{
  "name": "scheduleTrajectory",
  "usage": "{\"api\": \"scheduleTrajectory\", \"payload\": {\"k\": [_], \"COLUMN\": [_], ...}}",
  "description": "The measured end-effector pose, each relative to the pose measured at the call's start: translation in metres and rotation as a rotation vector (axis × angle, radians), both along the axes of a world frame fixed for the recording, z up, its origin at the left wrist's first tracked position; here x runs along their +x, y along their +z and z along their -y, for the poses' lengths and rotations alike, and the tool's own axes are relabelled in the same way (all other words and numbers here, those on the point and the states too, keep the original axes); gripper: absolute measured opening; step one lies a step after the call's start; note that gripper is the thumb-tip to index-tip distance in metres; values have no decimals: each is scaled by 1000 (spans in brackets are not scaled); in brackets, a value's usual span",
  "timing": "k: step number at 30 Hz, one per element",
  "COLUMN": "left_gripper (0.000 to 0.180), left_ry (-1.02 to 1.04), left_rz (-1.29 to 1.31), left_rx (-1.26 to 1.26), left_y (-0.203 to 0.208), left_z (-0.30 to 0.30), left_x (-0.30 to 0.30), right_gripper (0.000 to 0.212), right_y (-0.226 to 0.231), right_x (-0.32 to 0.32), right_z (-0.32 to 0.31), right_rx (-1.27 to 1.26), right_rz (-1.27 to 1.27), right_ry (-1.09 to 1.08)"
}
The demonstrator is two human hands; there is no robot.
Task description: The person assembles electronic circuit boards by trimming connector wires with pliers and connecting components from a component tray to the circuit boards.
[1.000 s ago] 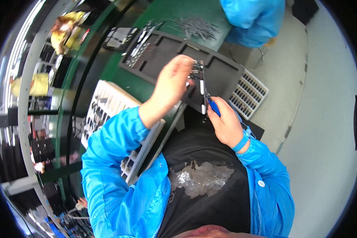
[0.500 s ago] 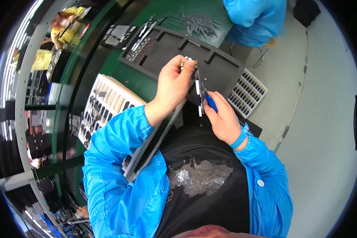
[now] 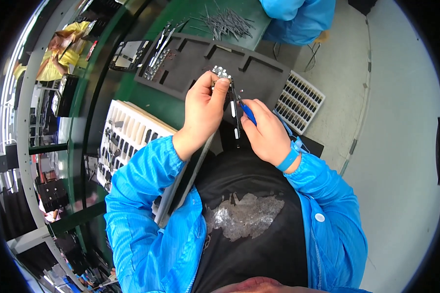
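Basically, the long thin black circuit-board strip with white patches sits above the near edge of the dark grey rectangular slotted tray. Should be light, stiffish, fragile; best taken by its edges, no bending. Left hand: thumb and fingers pinched on the strip's far end, over the tray. Right hand: closed round the slim blue-handled tool, tray's near side. Can't tell if its tip touches the strip.

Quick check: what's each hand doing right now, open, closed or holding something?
Left hand: closed, holding a circuit board.
Right hand: closed, holding a blue-handled tool.
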State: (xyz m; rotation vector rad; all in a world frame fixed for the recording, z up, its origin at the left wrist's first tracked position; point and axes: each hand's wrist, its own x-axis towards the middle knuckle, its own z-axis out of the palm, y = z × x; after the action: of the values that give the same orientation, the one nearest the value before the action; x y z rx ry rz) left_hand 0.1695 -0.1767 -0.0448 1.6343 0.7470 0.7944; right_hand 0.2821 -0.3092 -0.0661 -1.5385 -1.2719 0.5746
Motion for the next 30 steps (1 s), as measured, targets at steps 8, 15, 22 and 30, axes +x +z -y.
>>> {"api": "scheduleTrajectory", "payload": {"k": [8,15,22,30], "left_gripper": [28,32,35,39], "left_ry": [-39,-86,-176,-245], "left_rz": [-43,68,87,121], "left_rx": [-97,-479,-652,-670], "left_y": [7,10,14,7], "left_z": [1,1,-3,-23], "left_x": [-1,7,4,1], "right_gripper": [24,23,32,25], "right_y": [-2,-4,0,-4], "right_x": [0,-3,-8,-10], "right_z": [0,1,-2,-2], "right_rx": [12,-198,-151,-101], "right_rz": [-46,-856,-1279,-1354], "right_ry": [-12,220,320,216]}}
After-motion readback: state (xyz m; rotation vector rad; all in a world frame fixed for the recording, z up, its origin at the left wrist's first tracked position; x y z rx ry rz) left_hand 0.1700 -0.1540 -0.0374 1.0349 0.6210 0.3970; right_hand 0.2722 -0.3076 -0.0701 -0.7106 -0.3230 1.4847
